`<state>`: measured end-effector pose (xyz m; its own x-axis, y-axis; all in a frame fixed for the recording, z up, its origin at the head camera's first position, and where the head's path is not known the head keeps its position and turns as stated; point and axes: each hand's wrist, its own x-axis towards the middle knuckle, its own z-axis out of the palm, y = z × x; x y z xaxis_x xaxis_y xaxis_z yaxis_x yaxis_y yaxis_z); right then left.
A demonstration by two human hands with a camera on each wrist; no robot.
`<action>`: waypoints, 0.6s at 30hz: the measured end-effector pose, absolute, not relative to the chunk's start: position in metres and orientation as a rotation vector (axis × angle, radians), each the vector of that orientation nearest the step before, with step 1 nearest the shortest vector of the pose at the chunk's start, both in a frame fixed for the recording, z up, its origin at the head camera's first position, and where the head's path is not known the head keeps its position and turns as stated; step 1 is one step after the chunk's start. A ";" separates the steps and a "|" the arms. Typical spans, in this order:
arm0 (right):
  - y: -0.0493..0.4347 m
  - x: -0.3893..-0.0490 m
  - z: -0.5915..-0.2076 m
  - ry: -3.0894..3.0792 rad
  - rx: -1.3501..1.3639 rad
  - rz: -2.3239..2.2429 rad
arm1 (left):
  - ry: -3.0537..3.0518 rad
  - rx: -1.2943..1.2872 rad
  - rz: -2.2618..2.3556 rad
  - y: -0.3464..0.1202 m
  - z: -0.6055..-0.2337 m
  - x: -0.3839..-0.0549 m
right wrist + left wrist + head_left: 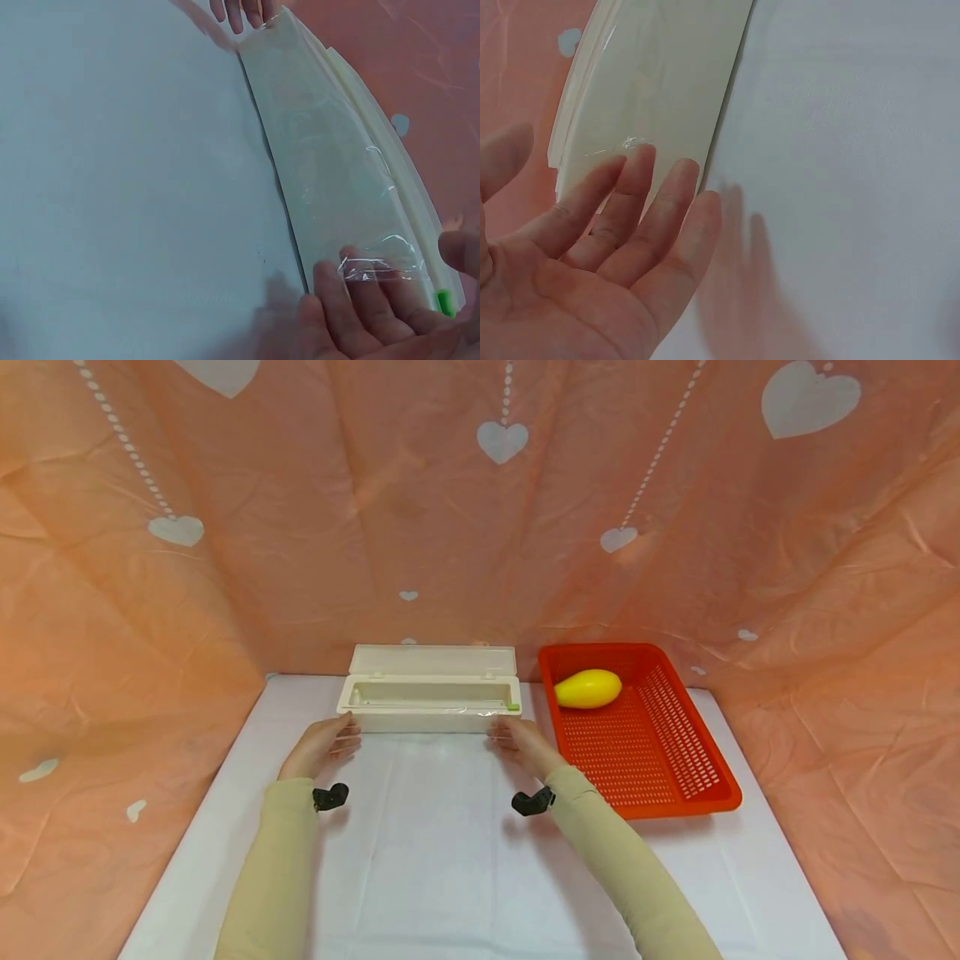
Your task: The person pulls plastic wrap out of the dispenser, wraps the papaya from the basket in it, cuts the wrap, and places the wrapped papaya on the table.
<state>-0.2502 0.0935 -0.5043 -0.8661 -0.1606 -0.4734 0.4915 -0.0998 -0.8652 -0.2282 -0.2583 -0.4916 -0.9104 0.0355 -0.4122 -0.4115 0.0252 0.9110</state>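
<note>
A white cling film dispenser (427, 722) stands at the back of the table with its lid (435, 659) raised. Clear film (379, 266) with shiny creases lies over its front face. A small green cutter slide (513, 707) sits at the right end of its front edge. My left hand (318, 743) is at the left front corner, fingers extended and thumb apart, fingertips right at the front face. At the right front corner is my right hand (525, 743). Its fingers (336, 300) reach along the front by the creased film, with the thumb spread away.
Right of the dispenser stands a red plastic basket (637, 810) with perforated sides. A smooth yellow oblong object (590, 689) lies inside it, near the back left. White cloth (427, 860) covers the table, and an orange curtain with hearts (435, 527) hangs behind and along both sides.
</note>
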 end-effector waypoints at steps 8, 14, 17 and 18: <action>0.094 -0.252 -0.506 1.732 0.282 -2.033 | 2.005 -0.340 2.014 -0.256 -0.495 -0.226; 0.094 -0.253 -0.506 1.755 0.272 -2.021 | 2.026 -0.363 2.041 -0.251 -0.495 -0.229; 0.093 -0.255 -0.505 1.772 0.291 -2.015 | 2.053 -0.404 2.056 -0.249 -0.494 -0.230; 0.092 -0.256 -0.504 1.779 0.297 -2.017 | 2.057 -0.412 2.065 -0.248 -0.493 -0.231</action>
<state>-0.2556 0.0923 -0.5043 -0.8837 -0.1769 -0.4334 0.4521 -0.0822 -0.8882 -0.2307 -0.2484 -0.4934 -0.9416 -0.0560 -0.3320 -0.3318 -0.0132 0.9432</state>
